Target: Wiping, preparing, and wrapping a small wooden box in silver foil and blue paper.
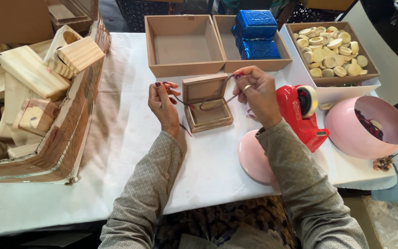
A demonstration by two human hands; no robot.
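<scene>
A small open wooden box with a hinged lid stands on the white table between my hands. A round pale wooden piece lies inside it. My left hand pinches one end of a thin dark red cord just left of the box. My right hand, with a ring on it, holds the cord's other end above the box's right side. The cord runs across the open box between both hands.
A red tape dispenser sits right of my hand, with a pink bowl and pink lid nearby. Two open cardboard boxes stand behind, one with blue packages. A tray of wooden discs is far right. Wooden blocks fill a carton at left.
</scene>
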